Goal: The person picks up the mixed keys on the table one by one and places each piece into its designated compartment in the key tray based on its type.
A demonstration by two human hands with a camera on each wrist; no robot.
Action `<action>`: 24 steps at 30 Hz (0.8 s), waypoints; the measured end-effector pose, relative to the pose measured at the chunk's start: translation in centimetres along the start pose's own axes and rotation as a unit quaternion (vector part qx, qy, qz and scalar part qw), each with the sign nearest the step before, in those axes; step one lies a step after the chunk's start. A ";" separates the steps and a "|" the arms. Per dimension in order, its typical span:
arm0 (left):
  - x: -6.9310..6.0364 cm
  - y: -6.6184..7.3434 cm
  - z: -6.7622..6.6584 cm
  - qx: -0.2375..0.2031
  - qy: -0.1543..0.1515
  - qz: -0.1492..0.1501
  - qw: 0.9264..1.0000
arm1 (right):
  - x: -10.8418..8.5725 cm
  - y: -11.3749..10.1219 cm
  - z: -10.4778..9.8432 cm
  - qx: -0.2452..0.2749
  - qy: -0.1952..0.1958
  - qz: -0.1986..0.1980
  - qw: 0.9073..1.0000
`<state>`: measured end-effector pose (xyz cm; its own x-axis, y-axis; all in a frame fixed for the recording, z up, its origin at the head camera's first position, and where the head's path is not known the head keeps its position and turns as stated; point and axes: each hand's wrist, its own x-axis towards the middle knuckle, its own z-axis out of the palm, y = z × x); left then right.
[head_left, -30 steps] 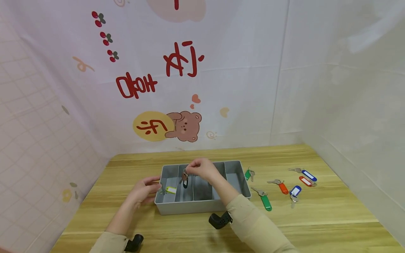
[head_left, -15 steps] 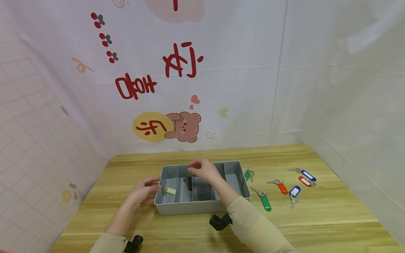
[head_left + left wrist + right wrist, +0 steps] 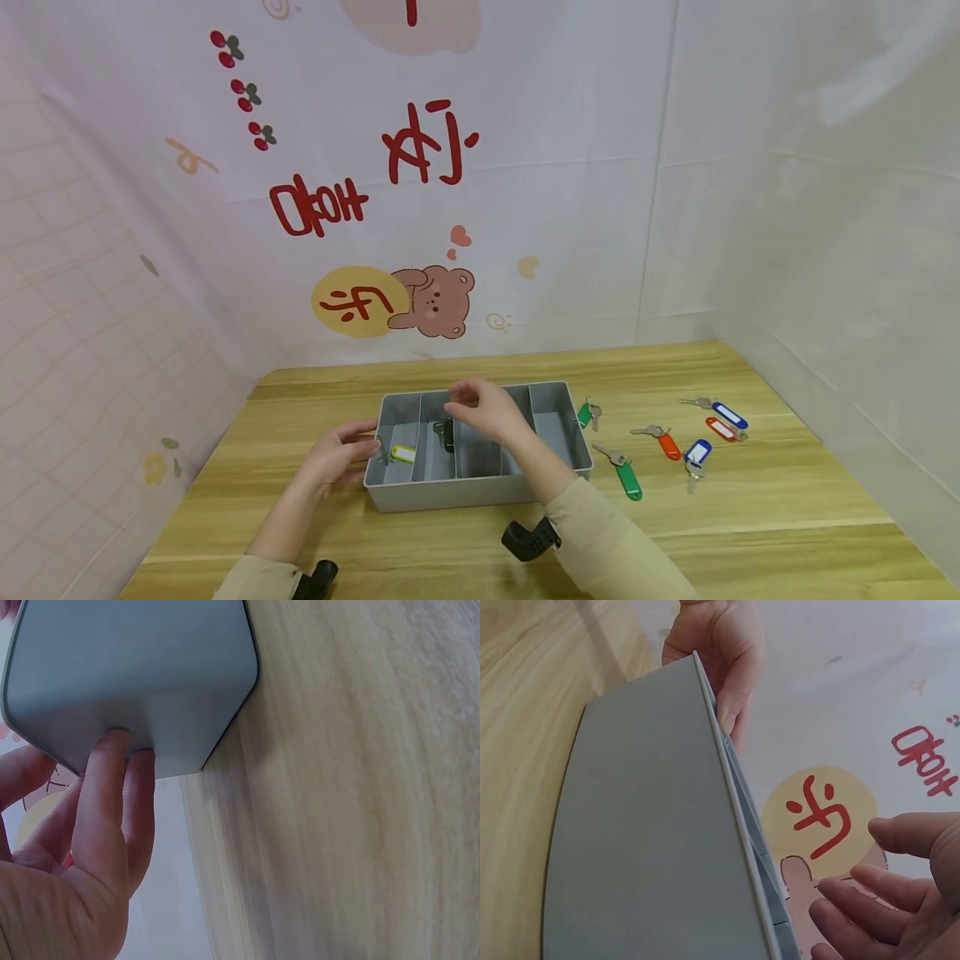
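Box [image 3: 450, 494]: pinched at left end by left hand [image 3: 335, 458] | Right hand [image 3: 483, 408]: fingers parted, nothing held | Judged light, stiff; best held at ends

Box [image 3: 420, 497]: middle compartments part-hidden by right hand [image 3: 486, 411], centre of head view; interior mostly concealed behind near side, right wrist view; cut by top edge, left wrist view. Black tag [image 3: 449, 434], with key [image 3: 438, 428]: detail too small to tell. Sleeves [image 3: 615, 542]: cut by bottom edge, head view. Left hand [image 3: 82, 885]: cut at lower left, left wrist view.
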<state>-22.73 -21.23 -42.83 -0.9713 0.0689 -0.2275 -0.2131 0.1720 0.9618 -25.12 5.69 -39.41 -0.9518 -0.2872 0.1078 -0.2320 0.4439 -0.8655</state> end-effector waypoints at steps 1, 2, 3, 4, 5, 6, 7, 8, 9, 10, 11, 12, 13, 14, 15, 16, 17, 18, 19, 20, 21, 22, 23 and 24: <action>0.0 0.0 0.0 0.000 -0.001 0.000 1.000 | -0.2 0.0 -0.1 0.002 0.000 -0.001 1.000; 0.0 -0.1 0.0 0.000 -0.001 0.001 1.000 | -0.3 -0.1 -0.1 0.003 0.000 -0.001 1.000; 0.1 -0.1 0.0 -0.001 -0.001 0.002 1.000 | -0.5 -0.1 -0.2 0.004 0.001 -0.003 1.000; 0.1 -0.1 0.0 -0.002 -0.002 0.003 1.000 | -0.7 -0.2 -0.3 0.003 0.002 -0.005 1.000; 0.1 -0.1 0.0 -0.001 -0.002 0.004 1.000 | -0.9 -0.2 -0.4 0.001 0.005 -0.006 1.000; 0.1 -0.1 0.0 -0.001 -0.003 0.004 1.000 | -1.1 -0.2 -0.5 -0.004 0.007 -0.009 1.000; 0.1 -0.1 0.0 -0.001 -0.003 0.005 1.000 | -1.3 -0.2 -0.7 -0.007 0.010 -0.012 1.000; 0.0 0.0 0.0 -0.001 -0.003 0.005 1.000 | -1.5 -0.2 -0.8 -0.010 0.013 -0.016 1.000; 0.0 0.0 0.0 -0.002 -0.004 0.006 1.000 | -1.6 -0.2 -0.9 -0.014 0.016 -0.022 1.000; 0.0 0.0 0.0 -0.002 -0.003 0.006 1.000 | -1.8 -0.1 -1.0 -0.017 0.018 -0.026 0.999; 0.0 0.0 0.0 -0.002 -0.004 0.006 1.000 | -2.0 -0.1 -1.1 -0.017 0.020 -0.031 0.999; 0.0 0.0 0.0 -0.003 -0.004 0.006 1.000 | -2.1 -0.1 -1.3 -0.016 0.022 -0.037 0.999; 0.0 0.0 0.0 -0.004 -0.004 0.006 1.000 | -2.3 0.0 -1.5 -0.014 0.024 -0.043 0.999; 0.0 -0.1 0.0 -0.004 -0.003 0.006 1.000 | -2.4 0.0 -1.6 -0.012 0.026 -0.047 0.998; 0.0 -0.1 0.0 -0.004 -0.003 0.006 1.000 | -2.6 0.1 -1.7 -0.012 0.029 -0.051 0.998; 0.0 -0.1 0.0 -0.002 -0.002 0.005 1.000 | -2.7 0.2 -1.9 -0.009 0.031 -0.054 0.998; 0.0 -0.2 0.0 -0.001 -0.001 0.005 1.000 | -2.9 0.2 -2.0 -0.009 0.033 -0.057 0.998; 0.0 -0.2 0.0 -0.002 0.000 0.004 1.000 | -3.0 0.3 -2.2 -0.009 0.035 -0.060 0.998; 0.0 -0.3 0.0 -0.001 0.000 0.003 1.000 | -3.2 0.3 -2.3 -0.013 0.038 -0.062 0.997; 0.0 -0.3 0.0 -0.002 0.000 0.002 1.000 | -3.3 0.3 -2.5 -0.015 0.040 -0.062 0.997; 0.0 -0.3 0.0 -0.001 0.000 0.002 1.000 | -3.5 0.4 -2.6 -0.019 0.043 -0.064 0.997; 0.1 -0.3 0.0 -0.001 0.000 0.002 1.000 | -3.6 0.4 -2.7 -0.022 0.045 -0.064 0.997; 0.1 -0.3 0.0 -0.001 -0.001 0.003 1.000 | -3.7 0.4 -2.9 -0.027 0.049 -0.063 0.996; 0.1 -0.4 0.0 -0.002 -0.001 0.004 1.000 | -3.8 0.4 -3.0 -0.031 0.051 -0.061 0.996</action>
<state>-22.75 -21.25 -43.20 -0.9728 0.0724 -0.2199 -0.2054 0.1684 0.9641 -22.16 9.53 -38.70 -0.9302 -0.2556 0.2633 -0.3569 0.4630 -0.8113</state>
